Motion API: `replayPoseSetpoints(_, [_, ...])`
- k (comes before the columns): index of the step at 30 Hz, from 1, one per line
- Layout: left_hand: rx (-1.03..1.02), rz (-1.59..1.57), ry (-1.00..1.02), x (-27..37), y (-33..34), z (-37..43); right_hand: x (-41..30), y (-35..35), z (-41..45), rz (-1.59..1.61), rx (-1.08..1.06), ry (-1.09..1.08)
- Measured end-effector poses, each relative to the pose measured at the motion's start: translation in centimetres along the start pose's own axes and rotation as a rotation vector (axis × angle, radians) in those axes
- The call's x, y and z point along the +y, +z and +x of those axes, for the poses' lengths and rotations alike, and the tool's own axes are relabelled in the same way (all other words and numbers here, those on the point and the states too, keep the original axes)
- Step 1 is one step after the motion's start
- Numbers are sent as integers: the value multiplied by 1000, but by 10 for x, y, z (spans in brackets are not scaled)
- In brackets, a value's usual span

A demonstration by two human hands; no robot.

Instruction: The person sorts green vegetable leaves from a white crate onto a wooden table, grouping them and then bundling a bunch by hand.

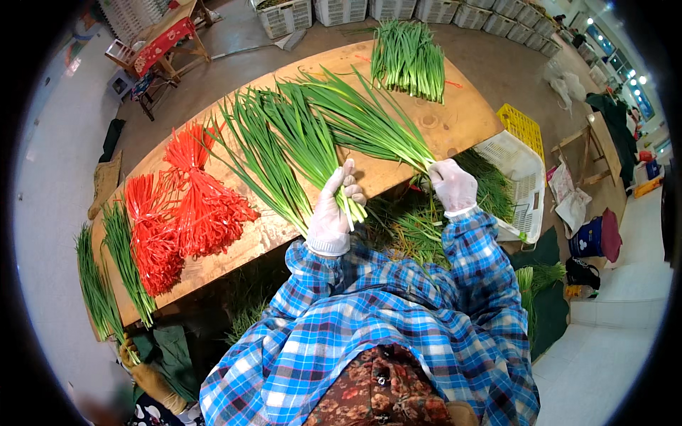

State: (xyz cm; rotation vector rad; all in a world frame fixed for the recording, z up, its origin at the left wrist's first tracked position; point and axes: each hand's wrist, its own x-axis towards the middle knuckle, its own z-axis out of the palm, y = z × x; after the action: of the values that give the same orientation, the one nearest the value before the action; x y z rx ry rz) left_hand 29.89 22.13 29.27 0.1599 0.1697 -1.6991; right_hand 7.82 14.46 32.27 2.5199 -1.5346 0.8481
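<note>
My left hand (337, 213), in a thin white glove, is closed around a bunch of garlic chives (309, 138), whose pale cut ends stick out below the fingers. Another bunch (266, 165) lies just left of it, its stem ends partly hidden by that hand. My right hand (454, 185), gloved too, grips the stem ends of a third bunch (373, 125) near the table's front edge. The leaves of all these bunches spread over the wooden table (426, 122). A neat stack of chives (409, 63) sits at the far end.
Red plastic ties (208, 207) lie in piles on the left. Beyond them, a co-worker's gloved hand (129, 351) holds chives at the table's left end. A white plastic crate (525, 186) with greens stands at right, beside a yellow crate (519, 128). Loose greens (418, 229) lie below the edge.
</note>
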Motion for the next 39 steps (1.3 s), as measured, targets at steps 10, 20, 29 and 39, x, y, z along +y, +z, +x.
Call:
replayPoseSetpoints(10, [16,-43,50,4,-1,-5,-5,5,9,-145,-174,21])
replayPoseSetpoints(20, [118,-77,44,2,-5,4,-3,-5,6,108,80,127])
replayPoseSetpoints(29, [-5,-171,-31,2,0,2,24,-10,-71,609,-587,434])
replayPoseSetpoints(39, [109,-103,18,-7,6,5,19,7,-29,462,-518,498])
